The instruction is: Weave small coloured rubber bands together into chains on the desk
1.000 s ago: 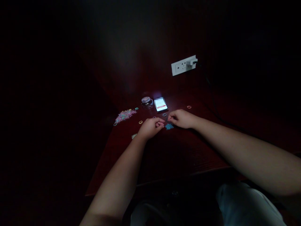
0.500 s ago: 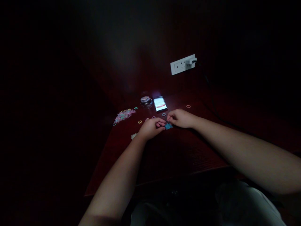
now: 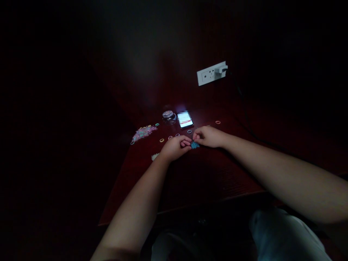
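Over the dark red table, my left hand [image 3: 176, 148] has its fingers bent and drawn together at the left edge of a small heap of blue bands [image 3: 195, 145]. My right hand [image 3: 208, 136] is curled in a pinch just above the heap's right side. Anything between the fingertips of either hand is too small and dark to make out. A pale yellowish heap of bands [image 3: 154, 157] is partly covered by my left wrist. Behind the hands lie a grey-blue ring band [image 3: 189, 132] and a yellow ring band [image 3: 162, 140].
A lit phone [image 3: 185, 120] lies beside a lidded clear jar [image 3: 169, 117] at the back. On the left is a large multicoloured pile of bands [image 3: 144, 133]. An orange band [image 3: 218, 122] lies at right. The wall socket [image 3: 211, 73] holds a plug with a dark cable.
Both hands stay almost where they were, with hardly any finger movement. The view has shifted very slightly; the heaps of bands look the same.
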### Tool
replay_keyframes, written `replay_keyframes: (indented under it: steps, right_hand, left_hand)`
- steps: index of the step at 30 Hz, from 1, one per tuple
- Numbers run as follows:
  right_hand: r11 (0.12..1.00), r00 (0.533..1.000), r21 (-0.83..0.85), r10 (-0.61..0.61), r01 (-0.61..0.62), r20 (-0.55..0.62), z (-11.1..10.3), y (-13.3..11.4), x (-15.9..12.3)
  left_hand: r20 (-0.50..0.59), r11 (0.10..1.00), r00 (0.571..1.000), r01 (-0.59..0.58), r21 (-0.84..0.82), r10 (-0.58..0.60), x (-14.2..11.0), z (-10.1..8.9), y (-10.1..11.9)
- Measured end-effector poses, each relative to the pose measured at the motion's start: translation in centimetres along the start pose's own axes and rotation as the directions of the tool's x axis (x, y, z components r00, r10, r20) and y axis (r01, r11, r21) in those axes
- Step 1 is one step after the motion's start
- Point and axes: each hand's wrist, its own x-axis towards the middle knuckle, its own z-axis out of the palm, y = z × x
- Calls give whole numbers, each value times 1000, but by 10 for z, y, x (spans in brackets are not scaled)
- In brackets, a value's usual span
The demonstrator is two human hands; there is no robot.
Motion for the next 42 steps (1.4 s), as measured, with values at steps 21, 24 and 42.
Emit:
replay_keyframes:
  steps: [21, 24, 42]
  right_hand:
    - [996, 998, 78, -25, 30, -66, 3, 13, 1]
    - [997, 997, 73, -21, 27, -73, 2, 10, 0]
    - [997, 997, 78, 3, 2, -75, 3, 13, 1]
  left_hand:
    - [-670, 888, 696, 444, 120, -258, -32, -52, -74]
    - [-664, 740, 622, 655, 151, -415, -49, -68, -103]
    - [-549, 690, 686, 679, 249, -477, -10, -81, -161]
